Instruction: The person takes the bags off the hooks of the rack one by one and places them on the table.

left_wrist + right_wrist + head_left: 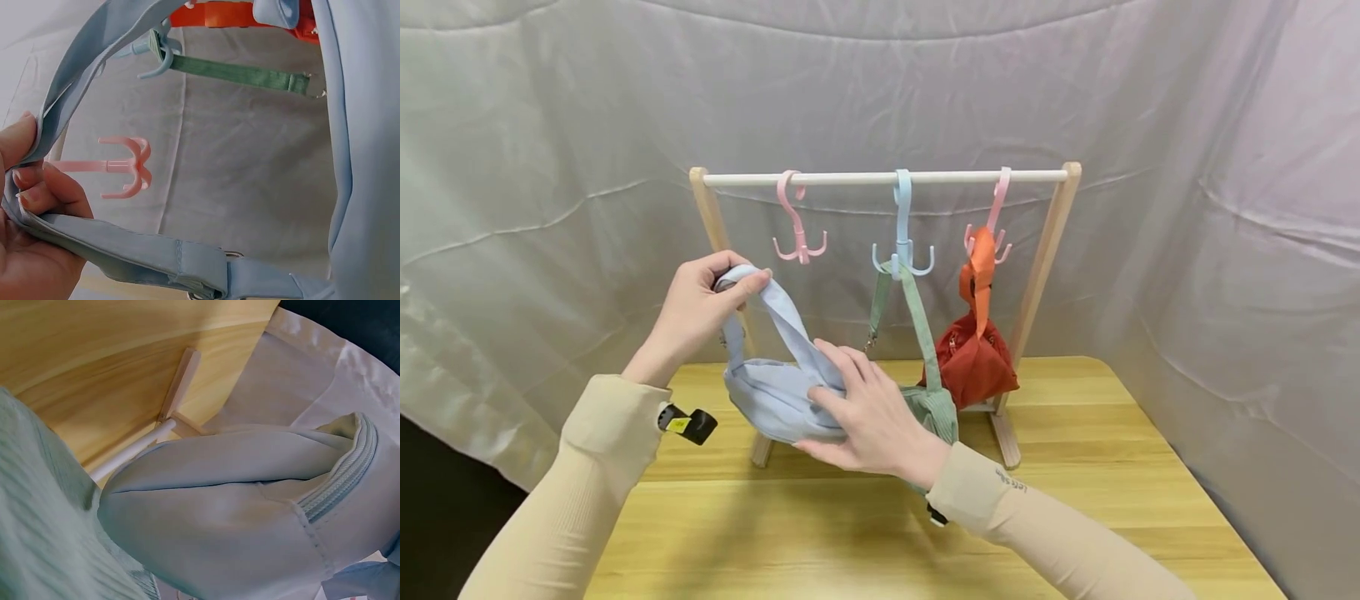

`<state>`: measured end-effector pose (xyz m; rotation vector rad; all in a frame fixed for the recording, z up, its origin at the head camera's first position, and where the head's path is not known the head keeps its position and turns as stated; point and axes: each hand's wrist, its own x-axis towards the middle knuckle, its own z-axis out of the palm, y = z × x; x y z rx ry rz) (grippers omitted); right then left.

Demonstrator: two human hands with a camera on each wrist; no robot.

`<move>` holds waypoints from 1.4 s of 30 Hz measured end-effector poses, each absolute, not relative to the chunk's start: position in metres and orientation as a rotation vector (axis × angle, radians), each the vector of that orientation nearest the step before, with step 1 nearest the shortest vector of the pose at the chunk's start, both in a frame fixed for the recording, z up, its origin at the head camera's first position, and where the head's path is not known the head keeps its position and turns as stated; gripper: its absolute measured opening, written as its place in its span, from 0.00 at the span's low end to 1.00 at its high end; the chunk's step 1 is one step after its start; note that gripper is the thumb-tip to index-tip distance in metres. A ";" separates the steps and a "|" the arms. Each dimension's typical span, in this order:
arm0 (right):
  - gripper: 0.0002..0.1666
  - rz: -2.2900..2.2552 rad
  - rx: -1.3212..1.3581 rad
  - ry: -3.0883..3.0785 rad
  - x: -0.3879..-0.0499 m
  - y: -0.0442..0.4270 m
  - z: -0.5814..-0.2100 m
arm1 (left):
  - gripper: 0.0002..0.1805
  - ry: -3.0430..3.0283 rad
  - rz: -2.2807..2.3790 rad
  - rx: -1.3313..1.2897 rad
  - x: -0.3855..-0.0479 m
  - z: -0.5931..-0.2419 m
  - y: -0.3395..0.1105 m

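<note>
Because the right hand (872,412) covers one end of the light blue bag (775,396), whether it grips or merely rests there cannot be told. The left hand (703,293) pinches the strap (788,321), holding the bag before the rack (842,179), partly hiding a wooden post (707,207); the right hand blocks much of the green bag (934,410), beside the red bag (976,371).

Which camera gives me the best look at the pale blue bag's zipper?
The right wrist view: the zipper is close up there, its track clear. The head view shows the pale blue bag smaller, no zipper discernible; the left wrist view shows the strap and part of the bag, but no zipper.
</note>
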<state>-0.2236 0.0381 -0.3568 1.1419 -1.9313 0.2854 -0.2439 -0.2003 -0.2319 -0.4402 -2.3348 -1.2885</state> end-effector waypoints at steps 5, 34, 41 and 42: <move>0.34 0.311 1.185 -1.931 -0.220 0.037 -0.360 | 0.12 -2.340 -1.339 -0.438 -0.239 -0.235 -0.204; 0.56 0.313 1.123 -2.114 -0.203 0.028 -0.408 | 0.12 -2.343 -1.536 -0.352 -0.223 -0.275 -0.214; 0.44 0.283 1.092 -2.115 -0.203 0.021 -0.425 | 0.11 -2.300 -1.618 -0.300 -0.226 -0.289 -0.218; 0.43 0.282 1.088 -2.115 -0.203 0.020 -0.428 | 0.11 -2.291 -1.635 -0.293 -0.226 -0.291 -0.219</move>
